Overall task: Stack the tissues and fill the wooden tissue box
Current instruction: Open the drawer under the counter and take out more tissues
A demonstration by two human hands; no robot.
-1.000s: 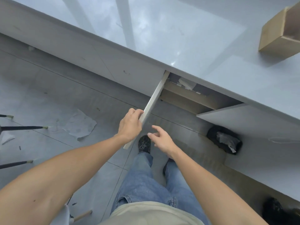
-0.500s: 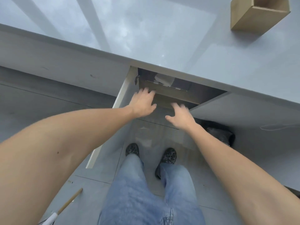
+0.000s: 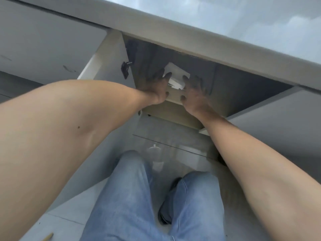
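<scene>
Head view: left hand [image 3: 156, 87] and right hand [image 3: 194, 92] flank tissues [image 3: 175, 75].

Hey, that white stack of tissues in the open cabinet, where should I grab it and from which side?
Probably by its two opposite side edges, coming in from the cabinet's open front. The white tissue stack sits on the shelf between the left hand and right hand, both sides exposed.

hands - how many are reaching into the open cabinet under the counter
2. The left hand is at the left side of the white tissue pack on the shelf; the right hand is at its right side. Shadow hides whether the fingers grip the pack.
</scene>
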